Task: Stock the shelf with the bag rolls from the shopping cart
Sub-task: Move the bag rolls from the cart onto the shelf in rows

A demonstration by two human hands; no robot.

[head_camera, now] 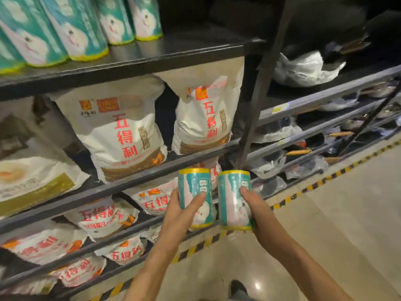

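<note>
Teal plastic wrapping with a white cartoon figure and yellow ends covers the two short bag rolls that the person holds upright in front of the shelves. The left hand (180,216) grips the left teal bag roll (195,196), with the thumb lying across its front and the other fingers curled behind it, where they are hidden. The right hand (257,209) grips the right teal bag roll (233,199) from its right side, the thumb pressed on the label near the top. Both rolls stand close beside each other, almost touching, and are held in the air in front of the lower shelves, level with the edge of the second board.

At the far top left, a black metal shelf board (173,51) carries a row of standing teal bag rolls (80,31) of the same design; they fill its left part. Under this board stand large white flour sacks with red characters (121,129), two of them upright side by side. Lower boards hold more flat white sacks with red print (104,218), lying down. A dark upright metal post (260,101) separates this rack from the right rack (325,96), where pans with wooden handles lie in clear plastic bags. A yellow and black striped tape (338,172) runs along the beige glossy floor (336,224) at the foot of the racks.
</note>
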